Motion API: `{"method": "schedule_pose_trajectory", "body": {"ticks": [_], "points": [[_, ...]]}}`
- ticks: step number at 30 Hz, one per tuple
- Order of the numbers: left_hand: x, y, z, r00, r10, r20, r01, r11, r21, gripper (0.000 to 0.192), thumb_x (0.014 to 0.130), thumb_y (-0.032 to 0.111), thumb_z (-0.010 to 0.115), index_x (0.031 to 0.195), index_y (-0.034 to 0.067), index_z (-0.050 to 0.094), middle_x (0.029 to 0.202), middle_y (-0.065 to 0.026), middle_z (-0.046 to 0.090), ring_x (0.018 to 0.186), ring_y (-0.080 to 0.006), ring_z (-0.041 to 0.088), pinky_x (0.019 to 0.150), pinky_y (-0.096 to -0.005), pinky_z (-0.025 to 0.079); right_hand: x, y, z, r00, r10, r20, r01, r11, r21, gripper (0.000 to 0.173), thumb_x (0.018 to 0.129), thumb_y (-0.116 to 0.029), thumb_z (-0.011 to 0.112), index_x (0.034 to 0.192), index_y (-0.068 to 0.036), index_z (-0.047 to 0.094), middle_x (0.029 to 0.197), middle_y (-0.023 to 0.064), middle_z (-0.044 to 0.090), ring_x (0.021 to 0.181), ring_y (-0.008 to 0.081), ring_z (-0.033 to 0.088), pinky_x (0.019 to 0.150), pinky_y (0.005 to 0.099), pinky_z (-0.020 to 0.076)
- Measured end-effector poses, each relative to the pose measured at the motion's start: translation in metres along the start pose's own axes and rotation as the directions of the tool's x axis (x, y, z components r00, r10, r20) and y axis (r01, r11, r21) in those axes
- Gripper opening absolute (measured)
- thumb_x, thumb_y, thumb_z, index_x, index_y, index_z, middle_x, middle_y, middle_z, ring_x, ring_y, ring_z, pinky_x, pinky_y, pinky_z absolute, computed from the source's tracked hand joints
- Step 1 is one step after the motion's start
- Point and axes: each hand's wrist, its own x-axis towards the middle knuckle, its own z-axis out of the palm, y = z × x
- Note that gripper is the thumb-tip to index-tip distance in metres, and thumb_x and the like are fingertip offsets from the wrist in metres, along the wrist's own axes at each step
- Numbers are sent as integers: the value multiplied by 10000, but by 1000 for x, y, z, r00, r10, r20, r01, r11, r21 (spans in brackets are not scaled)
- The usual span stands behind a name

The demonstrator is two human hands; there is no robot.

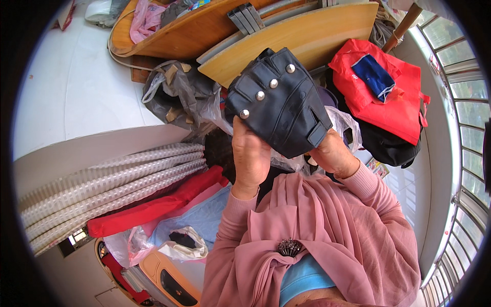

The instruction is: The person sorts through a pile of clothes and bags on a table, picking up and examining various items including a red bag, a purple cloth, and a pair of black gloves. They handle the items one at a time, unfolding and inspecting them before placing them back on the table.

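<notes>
A black leather fingerless glove [285, 115] with several silver studs across the knuckles is held up before my chest. Its cut finger ends point to the upper left, and the wrist strap tab lies at the lower right. My left hand [249, 153] grips its lower left edge, with the fingers mostly hidden behind it. On the other side, my right hand [334, 151] holds the cuff near the strap, its fingertips also covered by the glove. Whether a second glove lies behind this one, I cannot tell.
Wooden boards [326, 34] lean behind the glove. A grey plastic bag [184, 92] with wood pieces stands at the left. A red bag [378, 92] with a dark blue cloth item [373, 76] on it is at the right, by barred windows. Striped curtains [115, 184] hang at the left.
</notes>
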Motion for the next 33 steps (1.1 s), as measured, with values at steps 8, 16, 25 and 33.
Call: {"method": "schedule_pose_trajectory", "body": {"ticks": [8, 16, 25, 33], "points": [[3, -2, 10, 980, 111, -167, -58, 954, 293, 463, 996, 44, 509, 1447, 103, 420, 1415, -65, 506, 1291, -213, 495, 1102, -405, 393, 3, -18, -5, 969, 248, 23, -249, 962, 109, 447, 859, 43, 549, 1294, -51, 596, 1276, 156, 604, 1137, 267, 601, 950, 337, 470], [12, 13, 8, 968, 150, -199, -84, 949, 305, 447, 1009, 66, 505, 1446, 95, 416, 1424, -68, 493, 1292, -217, 489, 1097, -419, 404, 11, -50, -24, 974, 143, -178, -85, 950, 299, 259, 998, -133, 488, 1188, 19, 578, 1004, 79, 634, 888, 125, 633, 744, 256, 485], [12, 13, 19, 974, 71, -216, -11, 964, 267, 519, 983, 58, 552, 1468, 97, 372, 1412, -78, 494, 1274, -213, 500, 1086, -408, 417, 17, -55, -17, 966, 130, -223, -74, 968, 241, 179, 941, -70, 651, 1076, 14, 568, 901, 21, 660, 787, 51, 577, 710, 224, 471], [9, 8, 25, 960, 85, -266, 16, 934, 357, 596, 853, -79, 693, 1362, 52, 414, 1289, -74, 545, 1135, -165, 570, 1000, -315, 467, 18, -47, -20, 947, -134, -293, 62, 969, -241, 324, 914, -131, 697, 1173, 16, 569, 1095, 83, 652, 954, 104, 585, 819, 273, 475]]}}
